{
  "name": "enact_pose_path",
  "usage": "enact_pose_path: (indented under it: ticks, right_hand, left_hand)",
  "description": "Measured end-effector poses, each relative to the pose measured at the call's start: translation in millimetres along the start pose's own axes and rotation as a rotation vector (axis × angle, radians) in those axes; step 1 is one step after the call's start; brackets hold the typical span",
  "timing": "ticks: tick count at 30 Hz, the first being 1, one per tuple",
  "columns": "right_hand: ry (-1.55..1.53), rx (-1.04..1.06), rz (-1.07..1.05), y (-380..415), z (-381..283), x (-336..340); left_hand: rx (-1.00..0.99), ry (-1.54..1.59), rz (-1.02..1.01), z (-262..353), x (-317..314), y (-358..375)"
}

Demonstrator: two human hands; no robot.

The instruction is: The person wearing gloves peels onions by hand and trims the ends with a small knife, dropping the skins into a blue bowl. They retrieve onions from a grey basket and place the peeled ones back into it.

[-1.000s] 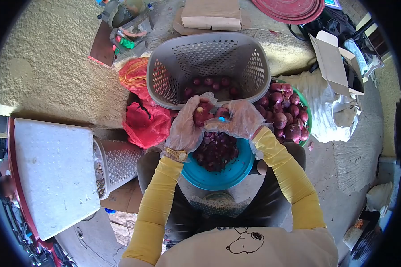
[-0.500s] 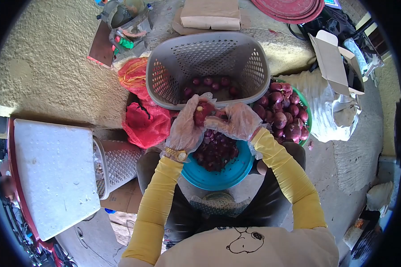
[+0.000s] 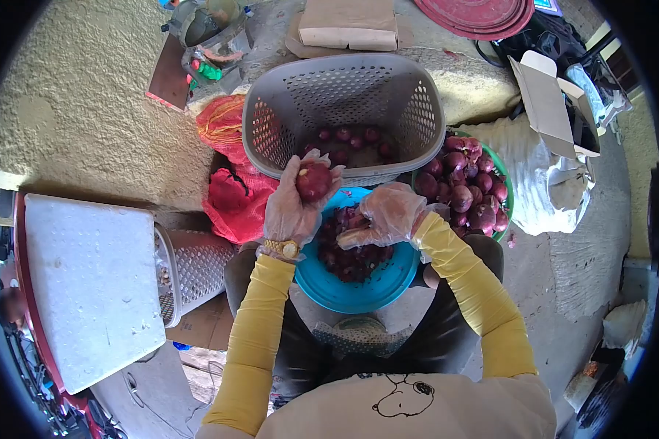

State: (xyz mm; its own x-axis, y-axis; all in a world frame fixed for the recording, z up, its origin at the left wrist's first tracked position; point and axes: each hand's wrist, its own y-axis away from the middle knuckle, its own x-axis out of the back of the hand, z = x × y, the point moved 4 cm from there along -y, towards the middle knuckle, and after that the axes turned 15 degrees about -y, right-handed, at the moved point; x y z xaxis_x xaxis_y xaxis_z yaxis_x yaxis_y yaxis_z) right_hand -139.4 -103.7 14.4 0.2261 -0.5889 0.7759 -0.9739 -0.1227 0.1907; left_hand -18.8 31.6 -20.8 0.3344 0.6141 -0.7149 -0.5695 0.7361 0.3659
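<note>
A red onion [image 3: 313, 181] rests in my left hand [image 3: 294, 206], which wears a clear plastic glove and is just in front of the grey basket's rim. My right hand [image 3: 389, 214], also gloved, is over the blue basin [image 3: 359, 296], its fingers bent together; what they hold, if anything, I cannot make out. Dark onion peels [image 3: 353, 263] lie in the basin. Inside the tall grey perforated basket [image 3: 344, 80] are several onions [image 3: 344, 134]. A green-rimmed container [image 3: 508, 192] to the right is heaped with red onions [image 3: 461, 197].
On the left, a white board [image 3: 91, 285] lies beside a light perforated basket [image 3: 198, 267]. Red mesh bags [image 3: 234, 201] adjoin the grey basket. A white sack [image 3: 527, 175] and an open cardboard box [image 3: 545, 102] are at the right, cardboard [image 3: 348, 25] behind.
My hands have moved apart. The left has shifted slightly left with the onion, and the right has come down over the basin.
</note>
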Motion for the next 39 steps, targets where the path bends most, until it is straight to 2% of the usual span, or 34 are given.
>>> enact_pose_path:
  ticks: [4, 6, 10, 12, 16, 18, 21, 22, 23, 24, 27, 29, 30, 32, 33, 35, 39]
  right_hand:
    - [-0.082, 0.029, 0.048, 0.6, 3.6, -8.2]
    - [0.024, -0.174, -0.023, -3.8, 6.3, -11.7]
    - [0.047, -0.161, 0.010, -5.2, 11.6, -14.2]
    - [-0.038, -0.070, 0.048, -1.8, 6.2, -7.8]
    - [-0.056, -0.133, 0.009, -2.6, 6.1, -2.9]
    - [-0.067, 0.006, 0.209, -0.8, 5.3, 1.4]
    - [-0.221, -0.101, 0.261, -4.1, 1.7, 16.1]
    - [-0.221, -0.103, 0.262, -4.2, -0.4, 18.7]
    - [-0.346, -0.096, 0.326, -3.2, -1.1, 22.9]
    - [-0.472, -0.087, 0.390, -2.5, -0.5, 25.8]
    - [-0.510, -0.174, 0.336, -5.7, 8.9, 19.3]
    - [-0.512, -0.115, 0.384, -4.9, 11.9, 14.1]
    - [-0.515, -0.054, 0.433, -4.8, 10.6, 15.2]
    - [-0.508, -0.080, 0.415, -5.7, 10.0, 15.8]
    - [-0.500, -0.108, 0.396, -5.3, 10.4, 15.4]
    - [-0.473, -0.107, 0.391, -5.9, 12.1, 14.0]
    - [-0.524, -0.040, 0.411, -5.8, 9.2, 16.0]
  left_hand:
    - [0.027, 0.120, 0.000, 1.5, -2.3, 0.6]
    - [0.035, 0.160, 0.001, 0.5, -3.5, 0.2]
    - [0.054, 0.188, 0.001, 0.4, -8.6, 0.5]
    - [0.080, 0.204, -0.004, -0.8, -9.5, 0.3]
    - [0.006, 0.085, -0.046, 1.1, -7.7, 1.9]
    - [-0.033, 0.069, -0.054, -0.7, -8.9, 0.2]
    - [-0.018, 0.137, -0.068, -3.5, -9.0, -3.3]
    - [-0.036, 0.024, -0.056, -2.2, -11.4, -0.4]
    - [-0.054, -0.088, -0.043, -1.5, -13.8, 1.9]
    - [-0.053, -0.087, -0.044, -2.6, -15.6, 2.9]
    - [-0.085, -0.081, -0.086, -12.0, -15.6, 3.1]
    - [-0.353, -0.644, 0.003, -16.2, -2.4, -2.7]
    - [-0.355, -0.644, 0.003, -11.0, -6.1, -1.0]
    - [-0.023, -0.111, -0.204, -12.1, -16.1, 3.1]
    - [-0.021, -0.110, -0.204, -16.0, -13.4, 1.8]
    - [-0.426, -0.873, -0.038, -11.5, -6.0, 0.2]
    - [-0.470, -1.010, -0.101, -2.7, -20.3, 10.9]
